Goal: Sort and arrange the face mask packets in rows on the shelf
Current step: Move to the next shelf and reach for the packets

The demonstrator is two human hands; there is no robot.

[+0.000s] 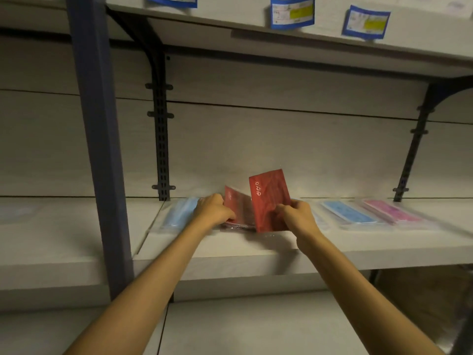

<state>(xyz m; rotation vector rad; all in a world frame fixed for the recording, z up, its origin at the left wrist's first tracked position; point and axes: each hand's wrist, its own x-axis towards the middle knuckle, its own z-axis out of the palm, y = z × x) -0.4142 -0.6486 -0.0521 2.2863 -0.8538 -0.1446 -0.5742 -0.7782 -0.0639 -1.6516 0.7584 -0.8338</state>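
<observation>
Head view: we judge we are mid-sort, working through the red packets (pixel 239 211) at the middle of the shelf (pixel 256 254). Our right hand (pixel 294 213) pinches an upright red packet (pixel 268 198) marked "dipro"; our left hand (pixel 213 208) curls onto the stack beside it. Next, we think, it needs laying flat in a row. Blue packets (pixel 348 212) and pink packets (pixel 391 210) lie right; labels (pixel 291 12) above are unreadable.

The shelf (pixel 230 249) carries 2 upright red packets (pixel 268 201), 2 blue packets (pixel 348 212), 1 pink packet (pixel 391 210); 2 hands (pixel 213 208) reach in.
</observation>
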